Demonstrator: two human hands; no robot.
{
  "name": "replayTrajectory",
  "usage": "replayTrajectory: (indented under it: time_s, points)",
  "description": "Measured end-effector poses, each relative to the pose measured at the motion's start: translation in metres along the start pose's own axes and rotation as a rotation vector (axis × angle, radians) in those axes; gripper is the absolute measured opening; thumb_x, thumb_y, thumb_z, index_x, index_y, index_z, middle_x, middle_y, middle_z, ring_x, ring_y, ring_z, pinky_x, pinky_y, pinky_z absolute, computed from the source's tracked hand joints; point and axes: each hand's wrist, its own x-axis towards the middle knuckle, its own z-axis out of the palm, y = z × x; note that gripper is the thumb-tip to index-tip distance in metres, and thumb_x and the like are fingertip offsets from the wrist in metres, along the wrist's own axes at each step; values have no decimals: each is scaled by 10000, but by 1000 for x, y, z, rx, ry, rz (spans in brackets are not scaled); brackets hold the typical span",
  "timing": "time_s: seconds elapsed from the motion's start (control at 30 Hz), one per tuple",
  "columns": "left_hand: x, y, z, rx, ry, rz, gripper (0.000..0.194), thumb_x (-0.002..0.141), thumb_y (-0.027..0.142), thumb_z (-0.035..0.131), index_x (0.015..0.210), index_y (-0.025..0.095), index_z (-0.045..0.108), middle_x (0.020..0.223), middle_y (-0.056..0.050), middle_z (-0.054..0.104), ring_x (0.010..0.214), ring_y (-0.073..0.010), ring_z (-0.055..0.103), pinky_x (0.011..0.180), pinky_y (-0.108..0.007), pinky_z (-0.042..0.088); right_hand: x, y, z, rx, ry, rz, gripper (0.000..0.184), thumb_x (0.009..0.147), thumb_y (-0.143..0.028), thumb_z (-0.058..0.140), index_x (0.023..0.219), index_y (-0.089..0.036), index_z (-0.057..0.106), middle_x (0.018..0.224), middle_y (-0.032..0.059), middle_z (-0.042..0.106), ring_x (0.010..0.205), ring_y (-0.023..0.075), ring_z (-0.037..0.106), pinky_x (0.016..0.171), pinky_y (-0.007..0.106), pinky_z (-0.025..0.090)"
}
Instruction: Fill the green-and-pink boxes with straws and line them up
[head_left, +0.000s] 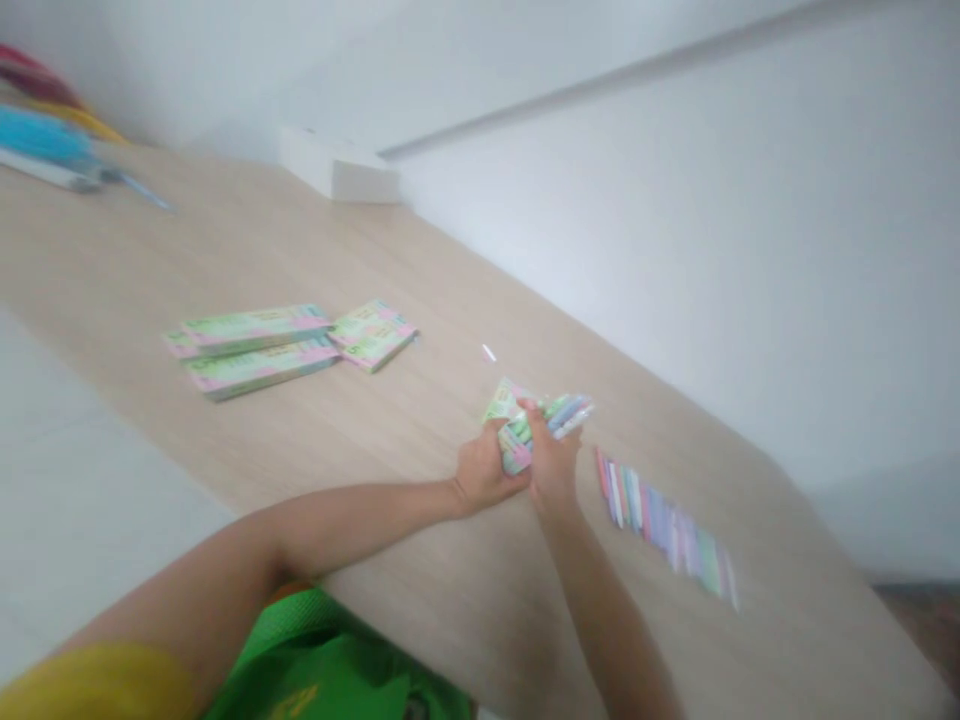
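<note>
Near the middle of the table my two hands meet. My left hand [484, 472] is closed round a small green-and-pink printed packet [517, 455]. Pressed against it, my right hand [555, 468] grips a bundle of pastel-coloured sticks [568, 412] in what looks like shiny clear wrap. The sticks lie over or partly inside the packet; blur hides which. Behind the hands is another piece of green-and-pink print [504, 395], perhaps part of the same packet. To the right, a slanting row of pastel sticks [664, 525] lies side by side on the table.
Several long green-and-pink packets [259, 350] lie stacked on the left of the wooden table [420, 600], beside shorter ones [373, 335]. A small white strip [489, 352] lies beyond my hands. A white box [341, 170] stands by the wall; a blue bundle [45, 140] is at far left.
</note>
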Motion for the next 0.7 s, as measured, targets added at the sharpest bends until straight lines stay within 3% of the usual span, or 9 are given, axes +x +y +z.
replayTrajectory:
  time_s: [0.07, 0.17, 0.3, 0.5, 0.6, 0.7]
  points:
    - [4, 0, -5, -27, 47, 9, 738, 725, 512, 686, 1297, 214, 327, 1186, -109, 630, 1006, -283, 687, 802, -372, 531, -2, -2, 11, -60, 118, 33, 568, 637, -449, 789, 1063, -174, 532, 1055, 107, 658, 901, 223, 669, 753, 352, 570]
    - [7, -2, -9, -9, 68, 12, 747, 735, 537, 683, 1300, 203, 327, 1203, -122, 614, 1024, -290, 680, 796, -367, 525, -6, -1, 17, -134, 143, 6, 536, 622, -368, 802, 1044, -172, 535, 1092, 134, 643, 942, 218, 654, 813, 340, 557]
    - [7, -6, -8, 80, 37, -13, 672, 755, 530, 673, 1258, 192, 383, 1085, -106, 649, 934, -283, 697, 733, -344, 510, -9, 15, 13, -117, 172, -56, 526, 650, -452, 789, 1027, -170, 553, 1148, 138, 601, 998, 208, 625, 841, 327, 542]
    - [4, -9, -4, 213, 20, 27, 576, 806, 563, 606, 1175, 141, 472, 999, -118, 651, 867, -269, 689, 676, -322, 479, -16, 29, 7, -10, 111, -140, 591, 655, -491, 791, 1108, -190, 559, 1211, 92, 521, 1071, 184, 578, 887, 310, 524]
    - [3, -10, -3, 247, 44, 56, 624, 796, 603, 606, 1187, 134, 479, 986, -111, 650, 854, -263, 685, 672, -316, 476, -19, 22, -2, -21, 92, -140, 553, 720, -526, 735, 1128, -190, 575, 1207, 96, 504, 1099, 204, 543, 929, 357, 497]
    - [2, -11, -3, 251, 68, 97, 685, 765, 634, 629, 1213, 141, 469, 1001, -107, 652, 868, -262, 680, 683, -315, 481, -18, 4, -15, -167, 56, -171, 449, 802, -541, 650, 1096, -202, 637, 1217, 102, 480, 1143, 226, 487, 978, 400, 449]
